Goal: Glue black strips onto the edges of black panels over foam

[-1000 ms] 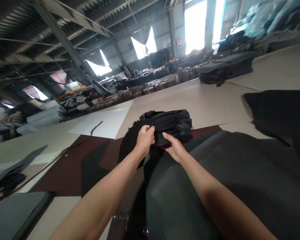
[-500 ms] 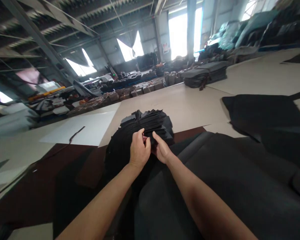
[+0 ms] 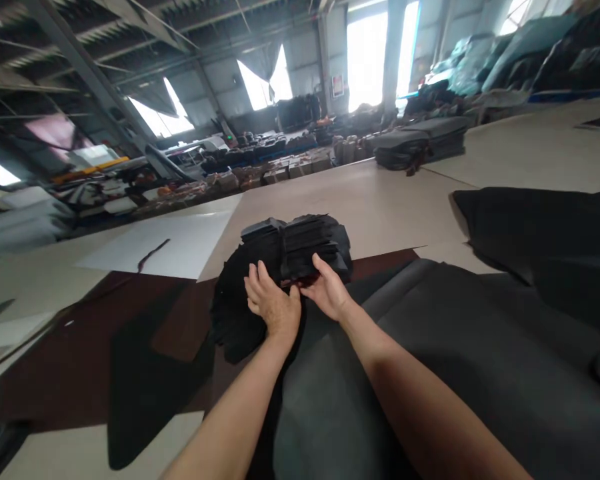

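Observation:
A thick bundle of black sheet pieces [image 3: 307, 233], fabric-like and tied round its middle with a dark band, lies in front of me. My left hand [image 3: 274, 303] rests on its near left side, fingers spread and laid flat on the black layers. At the near right edge, my right hand [image 3: 329, 288] grips the bundle, thumb on top and fingers lower down. A small reddish bit shows between the two hands, too little of it to name. More black layers fan out to the left of the bundle.
Large dark sheets [image 3: 460, 333] cover the right foreground. A black stack [image 3: 540, 227] lies on the beige table [image 3: 380, 207] at right, and a tied grey bundle [image 3: 420, 143] farther back. On a white sheet [image 3: 185, 247] at left lies a dark strip [image 3: 153, 255].
My left hand has turned from a pinch to spread fingers on the bundle. My right hand has shifted slightly right and the hands have drawn apart. More of the bundle's top and band shows.

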A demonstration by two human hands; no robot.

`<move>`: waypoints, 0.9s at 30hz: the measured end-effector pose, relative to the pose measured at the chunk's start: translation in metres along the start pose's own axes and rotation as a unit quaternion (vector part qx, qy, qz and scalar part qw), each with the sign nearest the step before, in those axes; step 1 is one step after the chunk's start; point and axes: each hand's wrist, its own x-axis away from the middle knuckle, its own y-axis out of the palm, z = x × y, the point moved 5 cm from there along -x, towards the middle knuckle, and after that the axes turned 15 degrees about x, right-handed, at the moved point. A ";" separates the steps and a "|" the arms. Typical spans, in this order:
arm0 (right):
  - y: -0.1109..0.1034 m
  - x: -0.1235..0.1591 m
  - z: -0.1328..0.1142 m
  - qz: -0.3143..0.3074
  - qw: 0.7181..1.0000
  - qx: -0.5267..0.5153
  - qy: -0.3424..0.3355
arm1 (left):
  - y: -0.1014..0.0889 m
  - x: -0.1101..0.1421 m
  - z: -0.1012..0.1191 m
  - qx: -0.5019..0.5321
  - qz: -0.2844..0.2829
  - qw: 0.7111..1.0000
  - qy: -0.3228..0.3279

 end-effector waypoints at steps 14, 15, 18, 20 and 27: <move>-0.002 0.006 0.012 0.021 0.992 0.119 0.042 | -0.028 -0.079 -0.058 -0.083 -0.189 0.963 0.172; -0.001 0.007 0.012 0.023 0.991 0.123 0.043 | -0.029 -0.082 -0.060 -0.092 -0.203 0.956 0.191; 0.001 0.008 0.011 0.017 0.991 0.129 0.026 | -0.032 -0.091 -0.066 -0.122 -0.248 0.930 0.243; 0.002 0.007 0.011 0.012 0.991 0.136 0.018 | -0.034 -0.092 -0.067 -0.137 -0.252 0.927 0.240; 0.002 0.000 0.014 0.022 0.989 0.147 0.022 | -0.041 -0.038 -0.090 -0.108 -0.010 0.979 -0.170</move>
